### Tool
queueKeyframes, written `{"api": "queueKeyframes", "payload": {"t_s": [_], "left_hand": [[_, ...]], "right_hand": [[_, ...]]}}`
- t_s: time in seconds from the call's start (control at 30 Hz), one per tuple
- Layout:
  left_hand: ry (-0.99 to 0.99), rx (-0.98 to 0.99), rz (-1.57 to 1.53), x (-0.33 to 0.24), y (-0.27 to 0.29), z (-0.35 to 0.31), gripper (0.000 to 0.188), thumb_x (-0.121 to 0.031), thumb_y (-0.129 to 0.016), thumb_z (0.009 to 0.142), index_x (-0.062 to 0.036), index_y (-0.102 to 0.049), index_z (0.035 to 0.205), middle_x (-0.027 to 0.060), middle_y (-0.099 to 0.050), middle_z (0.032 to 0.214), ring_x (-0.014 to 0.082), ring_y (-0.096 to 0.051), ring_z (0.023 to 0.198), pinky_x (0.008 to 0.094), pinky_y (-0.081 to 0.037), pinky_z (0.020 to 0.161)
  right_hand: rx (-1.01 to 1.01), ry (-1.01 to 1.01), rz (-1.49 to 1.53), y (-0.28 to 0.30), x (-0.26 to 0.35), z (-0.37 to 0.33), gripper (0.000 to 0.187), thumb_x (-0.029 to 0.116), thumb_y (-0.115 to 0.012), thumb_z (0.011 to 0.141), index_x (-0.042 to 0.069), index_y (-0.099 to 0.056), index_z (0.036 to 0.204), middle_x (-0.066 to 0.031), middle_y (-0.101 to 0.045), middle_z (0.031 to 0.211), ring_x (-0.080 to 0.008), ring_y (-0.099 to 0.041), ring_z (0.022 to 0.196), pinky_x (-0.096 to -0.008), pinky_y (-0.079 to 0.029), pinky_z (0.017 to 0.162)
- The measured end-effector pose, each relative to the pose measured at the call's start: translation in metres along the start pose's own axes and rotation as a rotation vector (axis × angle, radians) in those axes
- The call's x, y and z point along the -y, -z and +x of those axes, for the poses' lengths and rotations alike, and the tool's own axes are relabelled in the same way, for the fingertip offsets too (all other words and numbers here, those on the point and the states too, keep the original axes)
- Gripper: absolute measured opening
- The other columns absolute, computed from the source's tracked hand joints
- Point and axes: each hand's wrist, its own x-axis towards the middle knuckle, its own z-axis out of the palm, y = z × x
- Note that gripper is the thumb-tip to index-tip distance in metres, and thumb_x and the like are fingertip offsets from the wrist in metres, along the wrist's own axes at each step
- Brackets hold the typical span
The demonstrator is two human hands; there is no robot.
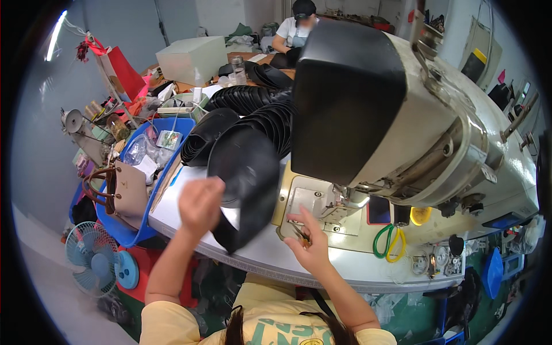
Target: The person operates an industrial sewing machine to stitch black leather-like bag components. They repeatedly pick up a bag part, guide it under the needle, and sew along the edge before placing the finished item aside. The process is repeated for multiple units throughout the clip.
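My left hand (200, 208), blurred by motion, is closed at the near edge of a wide black band (253, 172) that looks like leather. The band is smeared too and curves down over the table's front edge. My right hand (311, 244) is by the sewing machine's metal plate (305, 198), index finger stretched out. A small pair of thread snips (302, 234) is tucked in its palm, blades pointing away from me. Behind the band, several more black bands (270, 123) stand curled in a row. The large sewing machine head (351, 109) hides part of the far table.
To the left, a blue bin (123, 230) holds plastic bags, with a beige handbag (129, 192) against it. A blue fan (98, 259) stands below. Green and yellow scissors handles (391, 244) lie right of the plate. Another person (294, 31) sits at the far table.
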Motion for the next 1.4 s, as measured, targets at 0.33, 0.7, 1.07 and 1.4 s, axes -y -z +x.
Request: {"api": "queueKeyframes", "payload": {"t_s": [0.33, 0.7, 1.07, 1.4], "left_hand": [[-0.047, 0.001, -0.452, -0.129, -0.053, 0.006, 0.015, 0.008, -0.064, 0.063, 0.0023, -0.051, 0.068, 0.0169, -0.065, 0.088, 0.0305, -0.065, 0.078, 0.0362, -0.053, 0.063], [-0.027, -0.014, -0.525, -0.121, -0.117, 0.037, 0.026, 0.004, -0.066, 0.062, 0.0007, -0.065, 0.088, 0.0122, -0.065, 0.095, 0.0287, -0.063, 0.089, 0.0363, -0.053, 0.071], [-0.059, 0.045, -0.550, -0.111, -0.118, 0.043, 0.032, 0.003, -0.065, 0.060, -0.0031, -0.067, 0.092, 0.0105, -0.063, 0.092, 0.0271, -0.063, 0.084, 0.0352, -0.053, 0.070], [-0.025, 0.048, -0.584, -0.112, -0.117, 0.044, 0.025, 0.004, -0.066, 0.064, -0.0010, -0.068, 0.088, 0.0117, -0.064, 0.090, 0.0274, -0.063, 0.083, 0.0353, -0.053, 0.070]], "right_hand": [[-0.191, -0.255, 0.170, 0.081, 0.043, -0.008, 0.025, 0.001, -0.065, 0.084, -0.002, -0.065, 0.109, 0.0020, -0.060, 0.083, -0.0036, -0.051, 0.071, -0.0172, -0.043, 0.064], [-0.408, -0.280, -0.078, 0.124, -0.005, 0.020, 0.030, 0.010, -0.070, 0.083, 0.000, -0.061, 0.109, -0.0061, -0.063, 0.102, -0.0145, -0.058, 0.095, -0.0279, -0.045, 0.086], [-0.421, -0.201, -0.024, 0.114, 0.007, 0.024, 0.023, 0.011, -0.070, 0.083, -0.001, -0.063, 0.101, -0.0057, -0.064, 0.097, -0.0136, -0.059, 0.088, -0.0270, -0.046, 0.081], [-0.420, -0.198, -0.005, 0.116, 0.001, 0.023, 0.025, 0.013, -0.070, 0.083, -0.002, -0.062, 0.102, -0.0057, -0.063, 0.098, -0.0142, -0.059, 0.090, -0.0273, -0.046, 0.083]]}}
